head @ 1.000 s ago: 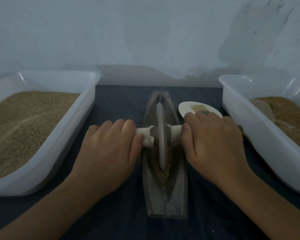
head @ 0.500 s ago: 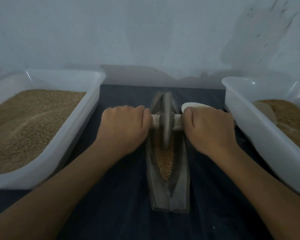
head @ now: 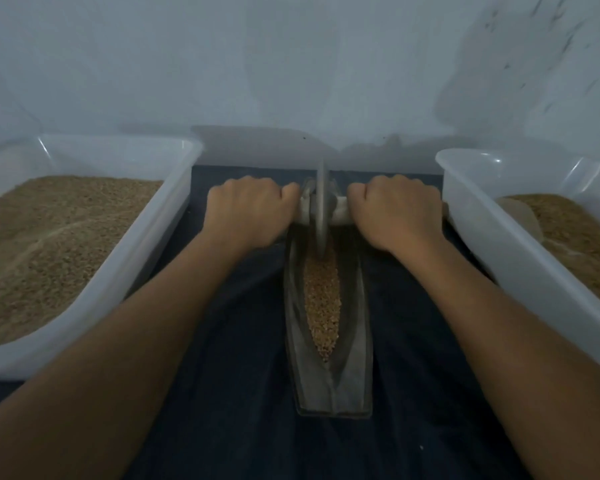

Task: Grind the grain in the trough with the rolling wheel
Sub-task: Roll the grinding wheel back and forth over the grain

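Two white plastic tubs (head: 174, 188) (head: 465, 188) of brown grain flank dark cloth-covered counter (head: 229, 393); pale scoop (head: 520, 216) rests in right tub; stained grey wall (head: 291, 64) behind.

Person's body, what's visible: left hand (head: 248, 211) and right hand (head: 397, 213), both bare, no gloves. No rings, no watch or bands at either wrist. Left forearm (head: 125, 341) and right forearm (head: 506, 334) bare the whole way to the frame edge, no sleeve or cuff in view. No marks or dressings readable in this dim light. Fingertips and nails hidden, can't comment on them.
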Tool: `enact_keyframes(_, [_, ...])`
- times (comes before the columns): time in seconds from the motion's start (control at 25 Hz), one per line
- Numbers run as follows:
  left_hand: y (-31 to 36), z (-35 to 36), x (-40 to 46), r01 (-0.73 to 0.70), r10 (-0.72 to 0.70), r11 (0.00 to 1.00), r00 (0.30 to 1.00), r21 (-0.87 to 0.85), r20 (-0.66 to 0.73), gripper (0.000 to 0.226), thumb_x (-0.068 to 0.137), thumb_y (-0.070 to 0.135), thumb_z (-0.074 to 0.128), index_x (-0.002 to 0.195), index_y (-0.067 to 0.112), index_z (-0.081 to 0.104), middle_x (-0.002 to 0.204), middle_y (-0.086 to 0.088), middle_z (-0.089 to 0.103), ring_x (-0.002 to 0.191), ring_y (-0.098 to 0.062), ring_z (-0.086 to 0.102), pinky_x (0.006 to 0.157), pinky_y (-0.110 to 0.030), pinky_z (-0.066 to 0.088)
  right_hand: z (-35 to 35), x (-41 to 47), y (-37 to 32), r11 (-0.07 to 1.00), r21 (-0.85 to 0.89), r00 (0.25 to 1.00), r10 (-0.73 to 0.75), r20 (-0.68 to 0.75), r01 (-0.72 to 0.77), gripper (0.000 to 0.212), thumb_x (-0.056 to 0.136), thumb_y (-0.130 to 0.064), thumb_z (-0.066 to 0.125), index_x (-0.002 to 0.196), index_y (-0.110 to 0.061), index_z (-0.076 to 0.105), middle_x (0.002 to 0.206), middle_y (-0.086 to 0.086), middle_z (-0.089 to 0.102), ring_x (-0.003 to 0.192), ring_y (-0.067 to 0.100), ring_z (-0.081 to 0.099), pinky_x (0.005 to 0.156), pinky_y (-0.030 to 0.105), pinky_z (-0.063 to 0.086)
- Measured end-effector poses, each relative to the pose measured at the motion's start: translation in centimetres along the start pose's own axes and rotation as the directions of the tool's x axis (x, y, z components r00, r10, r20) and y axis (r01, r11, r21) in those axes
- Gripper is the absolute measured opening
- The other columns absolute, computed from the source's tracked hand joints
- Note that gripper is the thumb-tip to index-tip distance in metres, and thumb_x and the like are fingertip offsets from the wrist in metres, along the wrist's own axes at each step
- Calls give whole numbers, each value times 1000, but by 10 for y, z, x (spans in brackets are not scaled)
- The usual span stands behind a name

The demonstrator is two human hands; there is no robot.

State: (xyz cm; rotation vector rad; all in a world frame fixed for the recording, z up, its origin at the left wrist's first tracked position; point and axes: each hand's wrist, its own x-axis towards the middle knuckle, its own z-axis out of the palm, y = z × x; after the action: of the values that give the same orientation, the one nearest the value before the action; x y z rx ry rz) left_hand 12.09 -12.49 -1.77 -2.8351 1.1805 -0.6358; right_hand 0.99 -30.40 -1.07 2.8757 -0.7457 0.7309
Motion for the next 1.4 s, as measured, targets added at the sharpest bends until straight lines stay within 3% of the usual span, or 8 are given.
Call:
enact_keyframes(0.2, [10, -9, -59, -78, 77, 997, 990, -6, -119, 31, 106, 32, 14, 90, 21, 38, 83, 2, 45, 69, -22, 41, 62, -39, 34, -17, -54, -3, 992, 41, 983, -110, -146, 117, 49, 103, -38, 20, 61, -24, 41, 56, -8, 39, 48, 14, 34, 55, 31, 20])
enact_keyframes(0.4, [6, -18, -126, -117, 55, 956, 972, -268, -228, 24, 110, 39, 30, 87, 33, 34, 78, 14, 37, 64, -11, 34, 66, -37, 28, -31, -105, 9, 958, 21, 931, -271, -245, 285, 27, 106, -37, 25, 82, -32, 34, 73, -12, 37, 66, 15, 32, 66, 35, 20])
enact_keyframes(0.6, [8, -12, -31, -24, 24, 1000, 988, 1, -150, 28, 105, 32, 30, 86, 17, 44, 79, 1, 49, 68, -26, 46, 59, -38, 39, -7, -23, 2, 990, -84, 994, -112, 14, 112, 40, 97, -33, 13, 73, -16, 41, 70, -2, 45, 62, 19, 41, 61, 36, 34])
enact_keyframes(0.76, [2, -6, 4, 34, -35, 999, 999, -37, -14, 19, 106, 27, 31, 94, 20, 44, 81, -3, 42, 76, -30, 45, 65, -41, 37, -5, 3, 4, 993, -78, 986, -78, 148, 91, 30, 102, -28, 22, 84, -17, 42, 73, -1, 35, 73, 24, 42, 64, 40, 34])
enact_keyframes(0.88, [7, -7, -49, -105, 100, 994, 984, -23, -149, 22, 110, 30, 32, 91, 21, 40, 81, 3, 45, 67, -22, 49, 59, -38, 42, -8, -49, 2, 990, -99, 994, -104, -18, 101, 47, 101, -34, 10, 73, -20, 46, 69, -3, 48, 61, 20, 44, 59, 37, 37])
enact_keyframes(1.12, [7, -11, -123, -127, 73, 967, 969, -222, -237, 25, 111, 49, 29, 94, 34, 40, 88, 14, 41, 74, -12, 38, 74, -36, 31, -24, -105, 6, 965, 65, 943, -232, -239, 254, 28, 107, -37, 24, 82, -30, 34, 75, -10, 39, 69, 17, 34, 68, 37, 25])
enact_keyframes(1.28, [4, -9, -51, -68, 54, 995, 984, -75, -168, 34, 108, 45, 22, 83, 26, 34, 73, 8, 44, 60, -14, 41, 58, -33, 28, -13, -42, 0, 988, -42, 984, -154, -90, 151, 51, 101, -38, 12, 70, -21, 49, 63, -6, 43, 54, 17, 38, 55, 32, 25])
enact_keyframes(1.4, [-1, -3, -1, 7, -7, 1000, 1000, -9, 7, 18, 107, 28, 31, 94, 21, 40, 84, -1, 46, 77, -32, 52, 64, -40, 40, -8, 7, 5, 989, -101, 981, -91, 170, 109, 43, 102, -35, 16, 80, -19, 50, 75, 0, 47, 62, 20, 35, 57, 34, 19])
